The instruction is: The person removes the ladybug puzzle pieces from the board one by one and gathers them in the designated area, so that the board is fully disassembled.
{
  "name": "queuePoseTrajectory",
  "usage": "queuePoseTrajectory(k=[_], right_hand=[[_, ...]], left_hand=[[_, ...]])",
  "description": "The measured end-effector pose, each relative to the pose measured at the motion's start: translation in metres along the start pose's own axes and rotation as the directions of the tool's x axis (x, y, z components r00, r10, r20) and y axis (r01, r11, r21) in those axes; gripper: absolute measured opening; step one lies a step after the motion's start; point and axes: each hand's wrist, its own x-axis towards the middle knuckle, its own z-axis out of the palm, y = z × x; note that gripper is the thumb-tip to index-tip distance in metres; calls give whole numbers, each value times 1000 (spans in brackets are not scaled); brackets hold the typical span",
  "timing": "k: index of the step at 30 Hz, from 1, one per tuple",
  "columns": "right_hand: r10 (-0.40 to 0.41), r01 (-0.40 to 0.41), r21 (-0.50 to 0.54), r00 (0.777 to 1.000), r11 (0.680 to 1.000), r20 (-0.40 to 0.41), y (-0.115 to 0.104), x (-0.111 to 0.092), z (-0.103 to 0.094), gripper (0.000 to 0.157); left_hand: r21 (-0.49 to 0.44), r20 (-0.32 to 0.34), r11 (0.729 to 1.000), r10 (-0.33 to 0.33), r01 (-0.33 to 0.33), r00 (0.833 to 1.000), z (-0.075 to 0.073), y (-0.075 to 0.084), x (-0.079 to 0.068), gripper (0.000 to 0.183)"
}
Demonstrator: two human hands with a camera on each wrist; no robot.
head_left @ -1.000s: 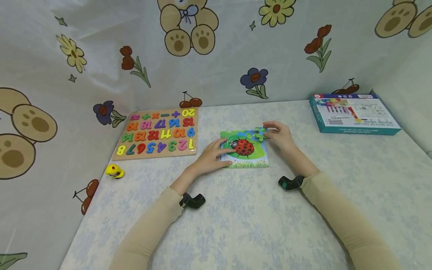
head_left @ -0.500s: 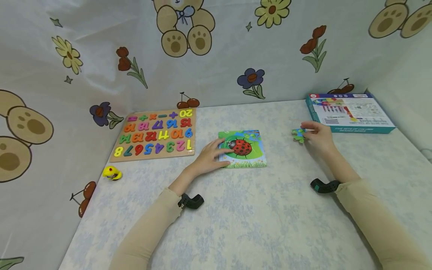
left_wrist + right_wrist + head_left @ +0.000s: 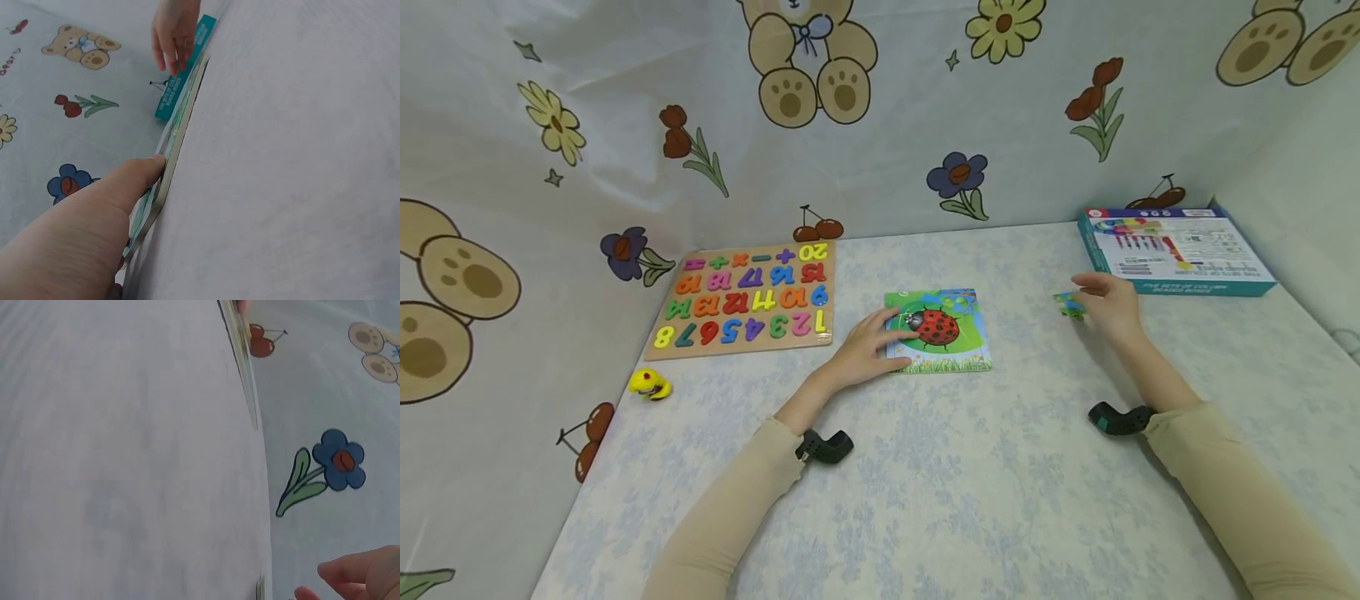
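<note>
My left hand [image 3: 870, 348] rests on the left edge of a square ladybug picture board [image 3: 966, 354], fingers spread over it. In the left wrist view, the thumb [image 3: 134, 178] lies along the rim of that thin board [image 3: 181, 125]. To the right, a small green and blue jigsaw piece [image 3: 1066, 303] lies on the table, partly covered by my right hand [image 3: 1111, 307]. The right wrist view shows the edge of the piece [image 3: 260, 589] low down, with the right fingers [image 3: 350, 569] loosely bent above and apart from it.
A wooden number board [image 3: 741, 300] lies at the back left, with a small yellow toy [image 3: 649, 384] in front of it. A flat teal box [image 3: 1180, 254] sits at the back right, just behind my right hand. A printed cloth [image 3: 880, 167] hangs behind the table.
My right hand carried the jigsaw piece from the ladybug board's top right corner out to the right, then let it go on the table. The left hand stayed on the board.
</note>
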Motion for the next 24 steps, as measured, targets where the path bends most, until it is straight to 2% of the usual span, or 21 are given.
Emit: queuePoseTrajectory(k=[5, 9, 13, 19, 24], right_hand=[[-132, 130, 29, 987, 991, 87, -26, -1, 31, 32], [-213, 202, 74, 957, 977, 197, -48, 0, 66, 31], [-251, 224, 124, 925, 967, 284, -64, 1, 94, 33], [-246, 224, 108, 921, 969, 301, -71, 3, 116, 34], [-274, 270, 53, 916, 961, 294, -72, 2, 125, 35]], left_hand=[[-4, -1, 1000, -5, 5, 1000, 0, -2, 0, 48], [4, -9, 1000, 10, -10, 1000, 0, -2, 1, 48], [5, -8, 1000, 14, -14, 1000, 0, -1, 3, 48], [3, 8, 1000, -1, 1, 1000, 0, -1, 4, 47], [-2, 9, 1000, -13, 13, 1000, 0, -3, 2, 47]])
